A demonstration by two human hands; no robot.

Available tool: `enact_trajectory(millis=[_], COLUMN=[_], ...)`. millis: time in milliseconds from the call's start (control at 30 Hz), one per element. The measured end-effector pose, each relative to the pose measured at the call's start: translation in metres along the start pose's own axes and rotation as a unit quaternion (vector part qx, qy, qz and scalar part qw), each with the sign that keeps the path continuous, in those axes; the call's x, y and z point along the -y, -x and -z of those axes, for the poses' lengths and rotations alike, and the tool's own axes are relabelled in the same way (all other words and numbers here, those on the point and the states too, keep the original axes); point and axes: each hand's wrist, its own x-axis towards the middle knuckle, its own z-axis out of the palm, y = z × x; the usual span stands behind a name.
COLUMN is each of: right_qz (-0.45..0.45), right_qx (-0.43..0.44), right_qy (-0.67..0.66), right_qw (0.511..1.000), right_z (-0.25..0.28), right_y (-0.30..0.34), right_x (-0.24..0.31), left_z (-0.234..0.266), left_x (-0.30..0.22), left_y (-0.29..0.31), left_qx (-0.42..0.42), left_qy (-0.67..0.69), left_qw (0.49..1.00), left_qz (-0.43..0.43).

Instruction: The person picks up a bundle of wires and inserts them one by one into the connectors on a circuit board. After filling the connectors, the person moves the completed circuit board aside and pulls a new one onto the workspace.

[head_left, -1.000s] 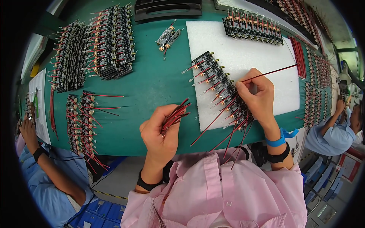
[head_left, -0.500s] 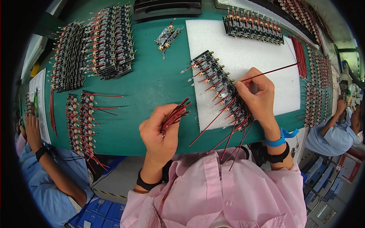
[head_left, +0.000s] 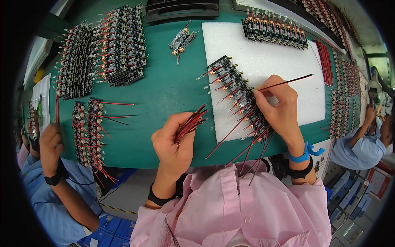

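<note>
My left hand is closed round a bundle of short red and black wires, held just off the near-left corner of a white foam sheet. Between the thumb and fingertips of my right hand, a single red and black wire is pinched, its long end pointing up to the right. That hand rests over a slanted row of small black circuit boards lying on the foam. Clear bulbs stick out along the row's left side, and several wires trail from its near end, partly behind my hand.
A second row of boards lies at the foam's far edge, with loose red wires to its right. Stacked boards fill the far left of the green mat; wired boards lie nearer. Co-workers' hands are at both sides.
The wire in my right hand has shifted left, its free end now closer to the fingers. The left co-worker's hand has moved right and down. My left hand stays put.
</note>
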Motion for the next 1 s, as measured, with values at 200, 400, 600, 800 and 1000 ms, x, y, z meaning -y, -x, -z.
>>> enact_trajectory(millis=[200, 400, 600, 800, 1000], right_qz=[0.059, 0.093, 0.119, 0.027, 0.034], right_qx=[0.05, 0.08, 0.092, 0.097, 0.117], right_qy=[0.096, 0.148, 0.192, -0.063, -0.12], right_qw=[0.992, 0.981, 0.97, 0.993, 0.985], right_z=[0.011, 0.015, 0.016, 0.037, 0.05], right_y=[-0.009, -0.006, -0.002, -0.015, -0.041], right_x=[0.015, 0.022, 0.024, 0.01, 0.044], left_z=[0.003, 0.003, 0.009, 0.011, 0.003], left_x=[0.005, 0.003, -0.003, -0.016, -0.013], left_y=[-0.003, -0.003, -0.012, -0.029, -0.049], left_qx=[0.01, -0.028, -0.01, 0.02, 0.19], left_qy=[-0.019, 0.05, 0.309, 0.474, 0.618], left_qw=[0.999, 0.998, 0.939, 0.861, 0.75], left_qz=[-0.044, 0.027, 0.152, 0.185, 0.14])
